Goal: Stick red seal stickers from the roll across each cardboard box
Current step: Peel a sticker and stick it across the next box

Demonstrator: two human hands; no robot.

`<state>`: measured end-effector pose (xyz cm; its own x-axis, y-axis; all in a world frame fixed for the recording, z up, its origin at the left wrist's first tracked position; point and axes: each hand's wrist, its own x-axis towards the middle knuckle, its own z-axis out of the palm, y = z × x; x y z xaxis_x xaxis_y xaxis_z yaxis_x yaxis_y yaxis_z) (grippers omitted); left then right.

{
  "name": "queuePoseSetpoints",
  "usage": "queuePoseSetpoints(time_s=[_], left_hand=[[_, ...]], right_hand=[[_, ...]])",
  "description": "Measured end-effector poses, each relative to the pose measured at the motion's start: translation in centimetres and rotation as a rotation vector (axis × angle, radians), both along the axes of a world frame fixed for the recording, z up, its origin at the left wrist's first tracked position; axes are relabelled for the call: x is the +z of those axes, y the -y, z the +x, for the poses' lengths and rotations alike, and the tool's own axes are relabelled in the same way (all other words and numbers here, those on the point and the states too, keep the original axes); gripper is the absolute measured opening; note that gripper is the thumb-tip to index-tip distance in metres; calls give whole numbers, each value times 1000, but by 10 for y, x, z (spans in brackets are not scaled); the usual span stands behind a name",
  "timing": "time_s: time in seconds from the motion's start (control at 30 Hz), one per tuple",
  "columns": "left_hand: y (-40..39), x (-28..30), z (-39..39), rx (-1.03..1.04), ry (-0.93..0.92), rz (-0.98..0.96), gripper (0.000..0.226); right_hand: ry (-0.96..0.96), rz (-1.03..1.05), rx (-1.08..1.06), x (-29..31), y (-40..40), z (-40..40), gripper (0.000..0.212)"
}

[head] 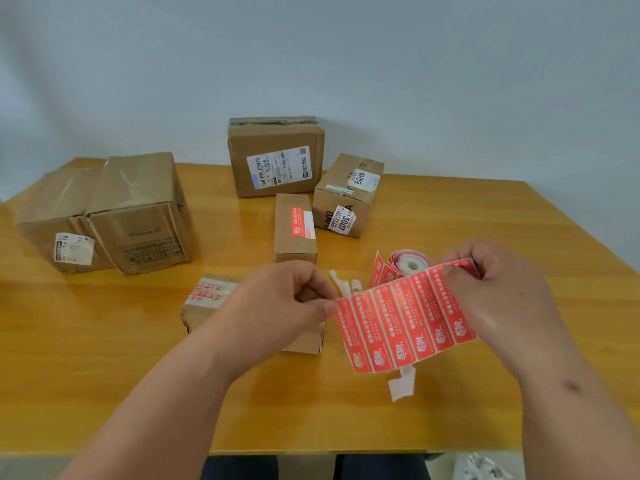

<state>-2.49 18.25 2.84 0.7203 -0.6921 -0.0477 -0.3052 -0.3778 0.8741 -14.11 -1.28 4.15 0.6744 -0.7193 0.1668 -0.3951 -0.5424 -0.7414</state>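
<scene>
A strip of red seal stickers (pixel 405 323) hangs in the air in front of me, running back to the roll (pixel 410 265) lying on the table. My left hand (pixel 287 303) pinches the strip's left end between thumb and finger. My right hand (pixel 498 292) grips its upper right part. Under my left hand lies a small cardboard box (pixel 204 299), partly hidden. Just beyond it a narrow box (pixel 295 226) carries one red sticker on top.
Two big boxes (pixel 104 213) stand at the left of the orange table (pixel 104 375). A labelled box (pixel 277 157) and a smaller one (pixel 348 194) stand at the back. White backing scraps (pixel 401 382) lie near the strip. The table's front edge is close to me.
</scene>
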Motion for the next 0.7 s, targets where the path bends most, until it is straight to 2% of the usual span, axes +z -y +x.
queuePoseSetpoints(time_s=[0.1, 0.17, 0.23, 0.3, 0.37, 0.43, 0.5, 0.6, 0.67, 0.7], left_hand=[[1, -2, 5, 39, -41, -17, 8], [3, -4, 4, 50, -29, -19, 5], [4, -5, 2, 61, 39, 17, 13], [6, -7, 1, 41, 92, 85, 34], [8, -7, 1, -24, 81, 113, 53], [12, -6, 1, -89, 60, 121, 63], [16, -5, 0, -136, 22, 107, 57], [17, -8, 0, -154, -19, 97, 20], [14, -6, -1, -130, -42, 95, 0], [12, -5, -1, -110, -61, 81, 5]], right_hand=[[-88, -94, 50, -6, -8, 8, 15], [-77, -44, 87, -10, -12, 12, 18], [-30, 63, 128, -10, -14, 14, 20], [46, 246, 195, -8, -13, 12, 22], [110, 427, 261, -4, -13, 9, 22], [176, 553, 314, 0, -14, 7, 15], [228, 623, 319, 1, -15, 8, 13], [256, 589, 222, 0, -15, 10, 27], [237, 529, 125, 1, -15, 10, 28], [221, 500, 86, 0, -14, 10, 26]])
